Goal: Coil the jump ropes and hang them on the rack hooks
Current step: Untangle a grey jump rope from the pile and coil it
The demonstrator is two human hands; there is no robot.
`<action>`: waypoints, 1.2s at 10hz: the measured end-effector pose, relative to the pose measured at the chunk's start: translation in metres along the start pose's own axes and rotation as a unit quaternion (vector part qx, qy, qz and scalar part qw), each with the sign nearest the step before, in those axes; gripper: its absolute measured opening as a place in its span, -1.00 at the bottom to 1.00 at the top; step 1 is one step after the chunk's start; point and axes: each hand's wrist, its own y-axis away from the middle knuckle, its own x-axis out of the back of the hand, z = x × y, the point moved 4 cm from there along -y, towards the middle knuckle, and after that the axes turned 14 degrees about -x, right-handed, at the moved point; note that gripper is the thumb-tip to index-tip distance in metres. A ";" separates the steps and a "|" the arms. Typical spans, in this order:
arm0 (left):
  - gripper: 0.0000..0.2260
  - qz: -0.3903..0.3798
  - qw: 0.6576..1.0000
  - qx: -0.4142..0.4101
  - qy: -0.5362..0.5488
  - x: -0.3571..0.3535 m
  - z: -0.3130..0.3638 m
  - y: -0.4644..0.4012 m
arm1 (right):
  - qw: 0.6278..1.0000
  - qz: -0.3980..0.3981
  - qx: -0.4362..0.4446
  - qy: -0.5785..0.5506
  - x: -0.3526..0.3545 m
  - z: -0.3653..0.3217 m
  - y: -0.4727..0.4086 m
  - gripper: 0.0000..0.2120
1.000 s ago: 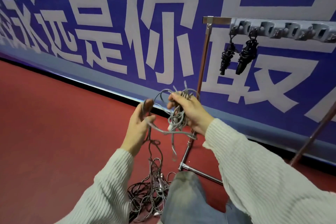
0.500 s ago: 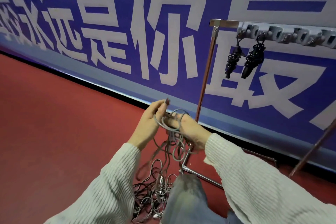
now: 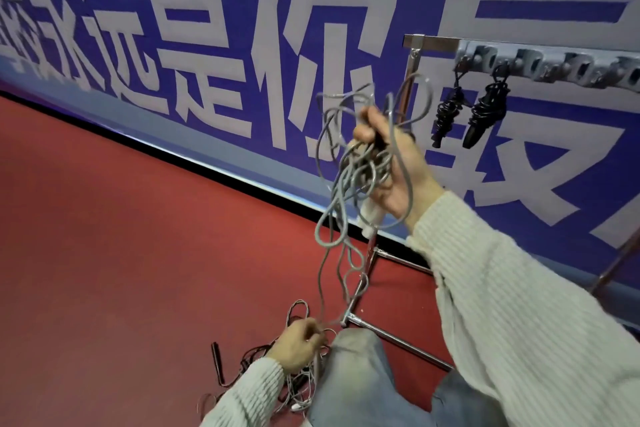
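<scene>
Grey rope [image 3: 349, 163]: thin, loosely looped, trailing down to the floor pile [image 3: 294, 381]
Right hand [image 3: 394, 166]: raised, fingers gripping the loops
Left hand [image 3: 298, 343]: low, fingers pinching the strand
Rack hooks [image 3: 540, 62]: two black coils hanging

Right hand [image 3: 394, 170] grips grey rope [image 3: 341, 184]; left hand [image 3: 298, 345] pinches its tail.

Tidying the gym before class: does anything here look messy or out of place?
Yes. A tangled rope pile lies on the floor by the rack, and the grey rope in the right hand hangs in loose, uneven loops.
</scene>
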 end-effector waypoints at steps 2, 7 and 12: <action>-0.61 0.148 0.958 0.237 0.061 0.008 -0.220 0.007 | 0.989 0.108 0.104 0.019 0.049 -0.080 0.019 -0.80; -0.62 0.216 0.930 -0.028 0.296 0.115 0.047 0.011 | 0.848 0.224 -0.173 0.448 0.135 0.091 0.017 -0.96; -0.52 0.160 0.890 -0.176 0.390 0.117 0.117 0.012 | 0.854 0.058 -0.130 0.501 0.096 0.126 0.011 -0.81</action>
